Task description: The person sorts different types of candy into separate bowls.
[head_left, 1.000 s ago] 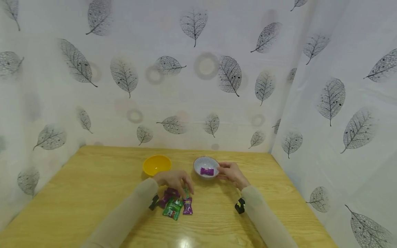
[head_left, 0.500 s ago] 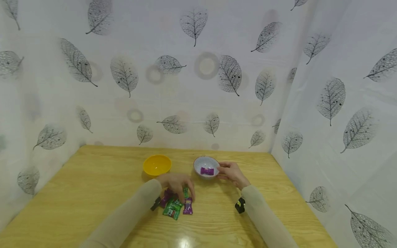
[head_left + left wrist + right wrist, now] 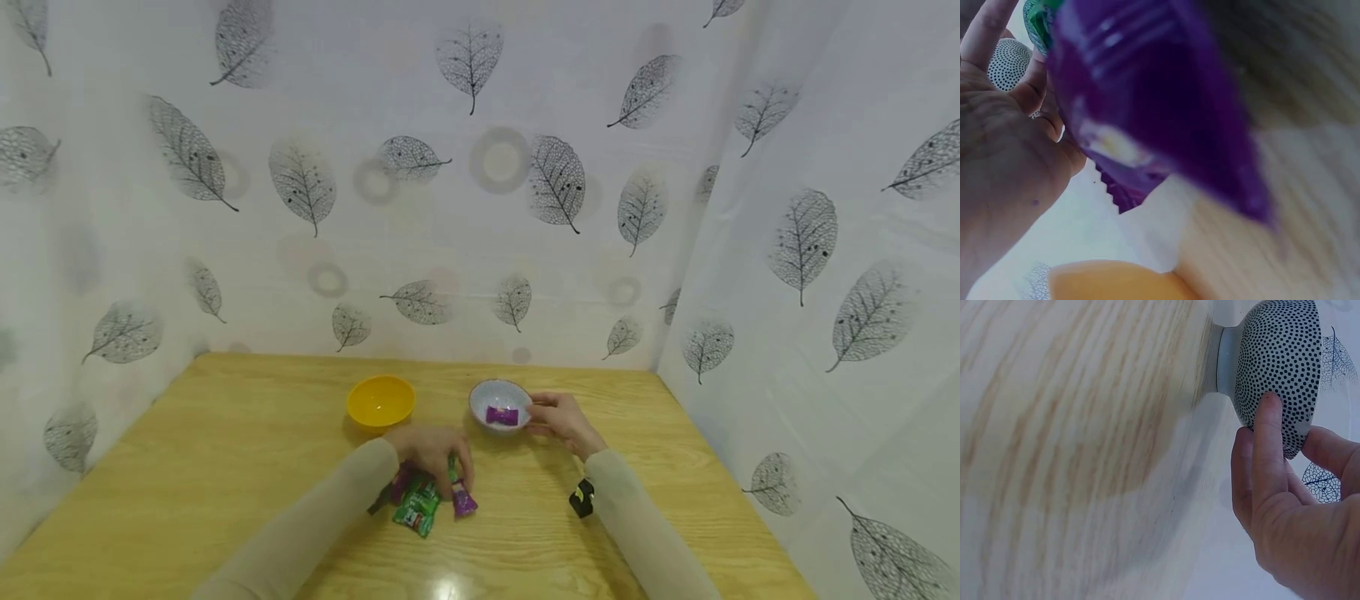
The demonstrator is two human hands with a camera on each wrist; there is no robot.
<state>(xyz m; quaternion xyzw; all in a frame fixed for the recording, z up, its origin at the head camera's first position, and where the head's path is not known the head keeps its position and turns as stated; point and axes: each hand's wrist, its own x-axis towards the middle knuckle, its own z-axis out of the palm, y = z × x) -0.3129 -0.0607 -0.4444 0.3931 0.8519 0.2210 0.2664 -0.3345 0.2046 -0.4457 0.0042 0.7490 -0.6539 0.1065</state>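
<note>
My left hand [image 3: 435,454] is over a small heap of wrapped candies in the head view. Its thumb and fingers pinch a purple-wrapped candy [image 3: 463,502] at the heap's right side. Green-wrapped candies [image 3: 417,508] lie beside it, and the hand partly hides the heap. A purple wrapper [image 3: 1141,94] looms close in the left wrist view. My right hand [image 3: 561,421] holds a small dotted bowl [image 3: 1279,369] by its right side, thumb at the rim and fingers against the outer wall. One purple candy [image 3: 502,416] lies inside that bowl.
A yellow bowl [image 3: 381,402] stands left of the dotted bowl, just behind my left hand. Wooden tabletop [image 3: 247,442] spreads around. A leaf-print curtain [image 3: 420,250] borders the table at the back and sides.
My left hand has lowered slightly onto the heap, and its fingers have come together on the right purple candy, which has turned and shifted a little. The right hand and bowl stay put.
</note>
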